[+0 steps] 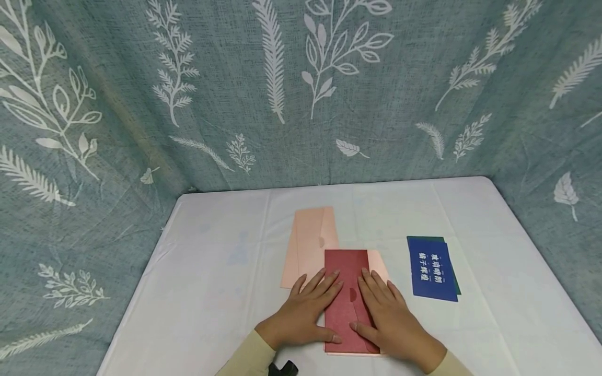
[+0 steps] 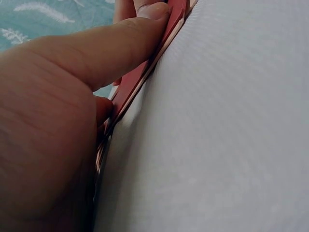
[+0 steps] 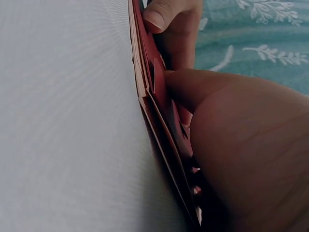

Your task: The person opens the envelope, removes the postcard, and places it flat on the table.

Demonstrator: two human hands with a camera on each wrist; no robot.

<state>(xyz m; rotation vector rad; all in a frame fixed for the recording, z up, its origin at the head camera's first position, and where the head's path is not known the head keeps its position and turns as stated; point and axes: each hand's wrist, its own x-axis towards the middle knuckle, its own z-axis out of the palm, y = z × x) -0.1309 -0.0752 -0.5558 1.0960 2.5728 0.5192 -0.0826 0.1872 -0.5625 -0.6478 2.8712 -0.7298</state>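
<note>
A dark red envelope (image 1: 345, 313) with a side flap lies upright before me, on top of pale pink envelopes (image 1: 310, 235) that show behind and beneath it. My left hand (image 1: 303, 313) rests on its left part, fingers straight and thumb near the bottom edge. Over the flap on the right side lies my right hand (image 1: 390, 318), its fingers extended and its thumb on the red paper. Both wrist views show the stack edge-on, with the left thumb (image 2: 125, 43) and the right thumb (image 3: 193, 84) against the red envelope.
To the right lie a blue card (image 1: 432, 269) with white characters and a green card (image 1: 457, 284) partly under it. A white cloth covers the table (image 1: 211, 250). Leaf-patterned blue-green fabric (image 1: 226, 78) hangs behind and at both sides. A black object (image 1: 284, 368) sits by the left sleeve.
</note>
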